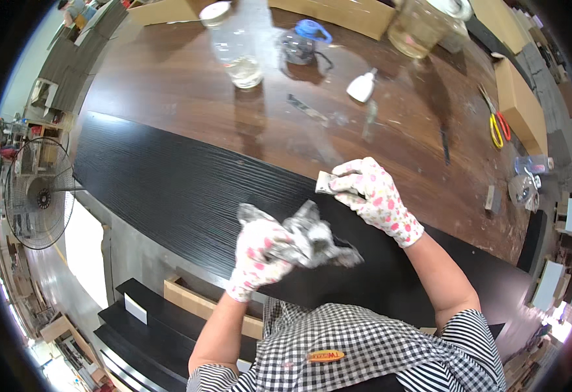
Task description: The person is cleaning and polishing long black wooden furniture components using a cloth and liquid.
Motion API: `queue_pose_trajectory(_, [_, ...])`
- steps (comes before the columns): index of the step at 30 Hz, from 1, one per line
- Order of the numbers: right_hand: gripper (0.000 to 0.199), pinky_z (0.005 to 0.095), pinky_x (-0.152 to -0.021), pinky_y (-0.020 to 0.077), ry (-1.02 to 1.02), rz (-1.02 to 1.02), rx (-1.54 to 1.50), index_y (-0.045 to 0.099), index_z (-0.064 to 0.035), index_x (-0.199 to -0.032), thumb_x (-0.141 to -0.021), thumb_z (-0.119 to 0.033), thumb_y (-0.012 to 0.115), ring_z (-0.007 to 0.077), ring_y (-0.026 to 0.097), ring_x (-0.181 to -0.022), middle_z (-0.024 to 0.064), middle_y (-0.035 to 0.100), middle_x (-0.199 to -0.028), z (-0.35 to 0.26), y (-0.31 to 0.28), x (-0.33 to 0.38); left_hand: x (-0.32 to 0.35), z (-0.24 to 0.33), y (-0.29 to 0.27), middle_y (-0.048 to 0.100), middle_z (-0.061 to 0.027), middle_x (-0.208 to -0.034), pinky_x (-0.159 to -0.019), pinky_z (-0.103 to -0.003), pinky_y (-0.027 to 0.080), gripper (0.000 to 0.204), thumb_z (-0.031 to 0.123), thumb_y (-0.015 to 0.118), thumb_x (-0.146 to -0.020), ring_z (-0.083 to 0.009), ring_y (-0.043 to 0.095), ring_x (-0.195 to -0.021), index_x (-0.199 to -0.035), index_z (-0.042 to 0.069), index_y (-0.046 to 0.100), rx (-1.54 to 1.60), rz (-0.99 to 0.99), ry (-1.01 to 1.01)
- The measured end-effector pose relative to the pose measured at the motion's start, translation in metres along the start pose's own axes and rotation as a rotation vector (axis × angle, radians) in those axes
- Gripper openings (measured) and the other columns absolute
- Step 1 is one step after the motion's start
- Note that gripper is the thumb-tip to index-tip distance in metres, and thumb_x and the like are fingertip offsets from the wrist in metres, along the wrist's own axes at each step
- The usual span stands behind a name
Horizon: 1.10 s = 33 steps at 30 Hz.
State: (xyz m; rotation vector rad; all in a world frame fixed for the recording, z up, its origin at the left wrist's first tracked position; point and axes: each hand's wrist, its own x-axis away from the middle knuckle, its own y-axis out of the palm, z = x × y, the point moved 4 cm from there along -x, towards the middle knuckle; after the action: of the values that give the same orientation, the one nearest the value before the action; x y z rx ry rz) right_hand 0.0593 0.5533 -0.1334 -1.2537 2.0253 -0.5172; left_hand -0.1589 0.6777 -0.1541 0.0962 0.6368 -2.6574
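In the head view, the left hand (254, 251), in a white glove printed with pink and red flowers, is curled mostly closed around a crumpled grey-and-white cloth (312, 240), whose loose folds spill out to the right of the fingers and whose one corner sticks up beyond the knuckles. The cloth is over the long black wood-grained board (181, 170) that stretches away to the left of this hand and passes beneath both; whether the cloth presses on the board cannot be told. The right hand (379, 199), in a matching flowered glove, is beyond and to the right of the left one, its fingers bent and partly closed, with a small whitish flat-sided piece (324, 183) pinched at the fingertips, on the side toward the cloth. Directly beyond the right hand, on the brown wood-patterned tabletop (403, 124), lies a small white plastic bottle with a narrow nozzle (362, 87). Farther off, beyond the left hand, stands a tall clear bottle with a white lid (232, 49), and to its right a transparent jug with a blue lid (298, 49). Well to the right of the right hand and farther away are scissors with yellow and red handles (496, 130), beside a brown cardboard box (522, 104).
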Motion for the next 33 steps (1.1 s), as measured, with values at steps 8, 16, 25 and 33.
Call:
queue_pose_trajectory(8, [0.018,0.0383,-0.079,0.0477,-0.045,0.016,-0.020,0.065,-0.0118,-0.088,-0.073,-0.011,0.075,0.0285,0.060,-0.086,0.0062,0.064,-0.090,-0.027,0.132,-0.159,0.007,-0.042,-0.100,0.065,-0.0070,-0.089,-0.077,-0.042,0.049,0.039,0.026,0.078,-0.059,-0.0296,0.063,-0.085,-0.094,0.014,0.067,0.023,0.052,-0.009])
queue_pose_trajectory(16, [0.025,0.0398,-0.083,0.0473,-0.021,-0.056,-0.018,0.064,-0.0119,-0.094,-0.072,-0.005,0.075,0.0288,0.060,-0.096,0.0073,0.065,-0.101,-0.033,0.110,-0.131,0.010,-0.075,-0.168,0.065,-0.0089,-0.084,-0.081,-0.043,0.048,0.034,0.019,0.076,-0.057,-0.0304,0.063,-0.083,-0.086,0.008,0.063,-0.100,0.144,-0.005])
queue_pose_trajectory(25, [0.022,0.0374,-0.086,0.0509,0.708,0.022,0.053,0.065,-0.0111,-0.088,-0.072,-0.001,0.076,0.0259,0.061,-0.101,0.0067,0.066,-0.105,-0.012,-0.069,0.084,0.012,-0.076,-0.165,0.064,-0.0089,-0.089,-0.085,-0.043,0.046,0.032,0.017,0.076,-0.059,-0.0295,0.062,-0.088,-0.087,0.008,0.064,-0.087,0.140,-0.027])
queue_pose_trajectory(33, [0.012,0.0397,-0.077,0.0473,0.120,0.135,0.164,0.063,-0.0132,-0.083,-0.074,-0.013,0.071,0.0272,0.059,-0.084,0.0042,0.062,-0.086,-0.036,0.048,-0.056,0.021,-0.094,-0.163,0.062,-0.0099,-0.094,-0.086,-0.041,0.046,0.036,0.017,0.077,-0.062,-0.0292,0.060,-0.092,-0.094,0.007,0.062,-0.028,0.185,-0.178])
